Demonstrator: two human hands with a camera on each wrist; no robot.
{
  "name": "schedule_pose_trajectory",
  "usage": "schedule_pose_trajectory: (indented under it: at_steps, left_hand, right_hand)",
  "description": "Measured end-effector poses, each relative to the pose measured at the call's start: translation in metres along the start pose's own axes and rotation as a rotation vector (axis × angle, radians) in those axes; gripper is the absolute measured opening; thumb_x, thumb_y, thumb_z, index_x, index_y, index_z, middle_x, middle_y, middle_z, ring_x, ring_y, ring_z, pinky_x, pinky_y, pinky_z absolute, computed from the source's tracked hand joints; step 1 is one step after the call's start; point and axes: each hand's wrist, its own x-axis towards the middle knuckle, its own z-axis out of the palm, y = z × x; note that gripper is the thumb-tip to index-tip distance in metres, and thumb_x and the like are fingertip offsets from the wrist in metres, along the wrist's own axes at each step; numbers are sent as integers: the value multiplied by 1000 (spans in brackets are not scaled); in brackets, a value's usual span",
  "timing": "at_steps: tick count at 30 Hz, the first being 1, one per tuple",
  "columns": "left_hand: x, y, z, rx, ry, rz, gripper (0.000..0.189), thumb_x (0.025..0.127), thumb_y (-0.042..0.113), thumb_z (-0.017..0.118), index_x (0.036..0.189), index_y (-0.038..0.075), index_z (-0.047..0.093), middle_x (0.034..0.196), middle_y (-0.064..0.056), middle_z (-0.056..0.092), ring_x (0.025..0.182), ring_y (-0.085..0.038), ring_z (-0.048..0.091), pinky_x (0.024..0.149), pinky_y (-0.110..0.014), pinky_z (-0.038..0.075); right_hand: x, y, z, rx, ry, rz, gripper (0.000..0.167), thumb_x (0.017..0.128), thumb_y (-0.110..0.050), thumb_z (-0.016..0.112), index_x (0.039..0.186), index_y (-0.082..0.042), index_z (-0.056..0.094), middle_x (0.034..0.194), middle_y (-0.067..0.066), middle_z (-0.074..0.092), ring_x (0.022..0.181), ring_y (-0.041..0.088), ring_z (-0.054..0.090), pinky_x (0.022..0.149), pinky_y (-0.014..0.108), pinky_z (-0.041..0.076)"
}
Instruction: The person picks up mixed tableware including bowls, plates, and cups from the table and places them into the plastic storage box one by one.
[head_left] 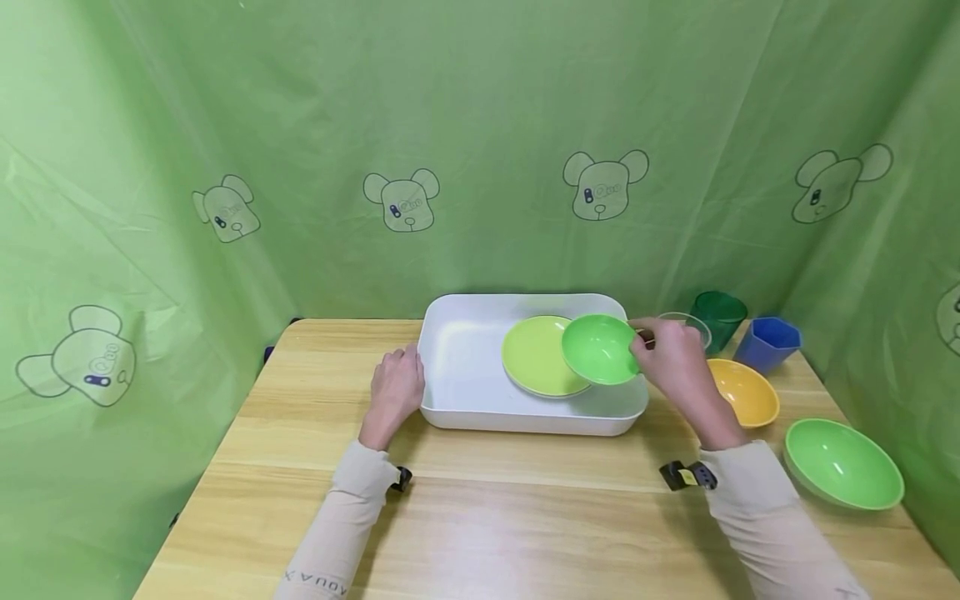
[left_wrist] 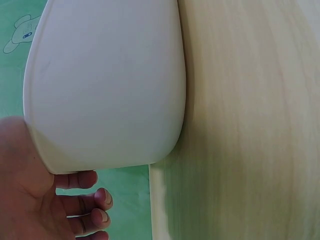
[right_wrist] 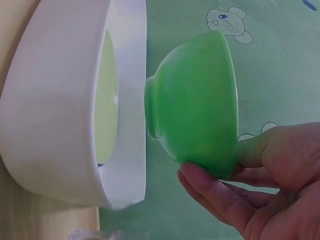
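My right hand [head_left: 672, 354] pinches the rim of a small green bowl [head_left: 600, 350] between thumb and fingers. In the right wrist view the bowl [right_wrist: 197, 102] is held upright above the rim level of a white rectangular tray [head_left: 465, 400]. Inside that tray lies a yellow-green plate [head_left: 536, 358], partly overlapped by the bowl in the head view. My left hand [head_left: 397, 382] rests at the tray's left end. In the left wrist view the left hand [left_wrist: 50, 200] touches the tray's rim [left_wrist: 37, 145], its fingers loosely bent past the corner.
Right of the tray stand a clear cup [head_left: 697, 325], a dark green cup [head_left: 718, 317] and a blue cup [head_left: 768, 343]. Nearer are a yellow-orange bowl [head_left: 746, 393] and a larger green bowl [head_left: 843, 462]. A green curtain [head_left: 495, 233] hangs behind the wooden table [head_left: 480, 517].
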Motion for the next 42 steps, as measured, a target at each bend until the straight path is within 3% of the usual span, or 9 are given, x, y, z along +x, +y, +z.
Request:
schedule_pose_trajectory:
  at_steps: [16,26,42]
  left_hand:
    - [2,2,-1,19,-19,-8,30,110,18,41,118,-2,61,104,-21,66,95,-39,62,82,-50,54]
    - [2,3,0,26,-11,-3,29,109,18,41,115,-1,62,101,-20,66,93,-38,62,80,-50,53]
    - [1,5,-3,34,0,-18,29,109,17,42,114,-3,62,103,-23,66,97,-41,62,82,-52,53]
  right_hand:
    - [14,-10,17,41,-67,4,37,94,3,56,129,14,62,102,31,68,73,30,61,57,32,51]
    - [22,-17,34,26,-47,-6,36,92,2,55,126,12,65,102,29,70,73,30,61,56,31,49]
    - [32,-29,56,100,-58,6,37,92,3,53,127,10,66,101,27,71,76,28,65,57,29,52]
